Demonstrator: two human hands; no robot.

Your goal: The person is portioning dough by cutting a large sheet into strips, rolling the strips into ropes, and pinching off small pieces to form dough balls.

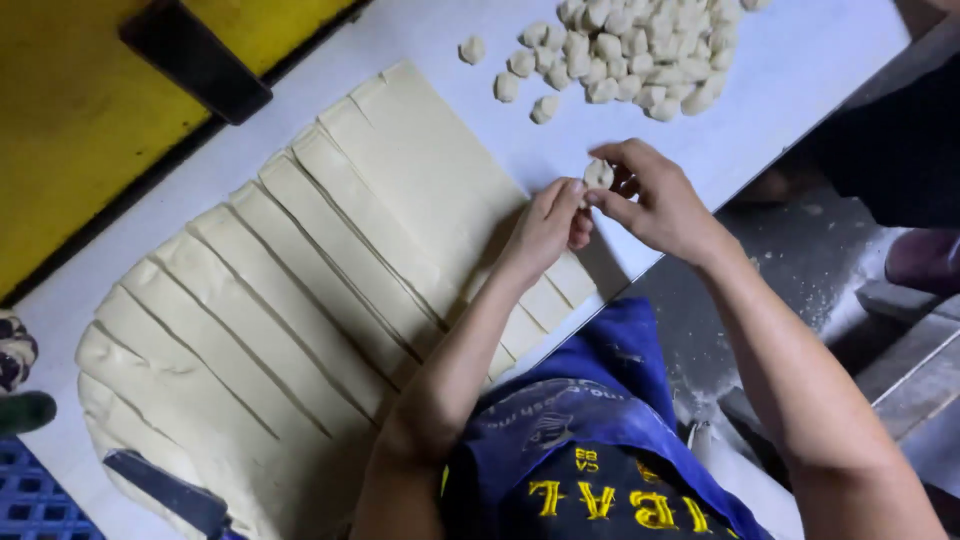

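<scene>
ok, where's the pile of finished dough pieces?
Head view, top right on the white table: the pile of dough pieces lies beyond both hands, right of the cut dough sheet.

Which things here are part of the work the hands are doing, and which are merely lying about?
In use:
- dough piece, pinched between left hand and right hand
- dough strips, cut on the table
- pile of shaped pieces

Lying about:
- knife at the sheet's lower edge
- black block on the yellow surface
- blue crate
</scene>
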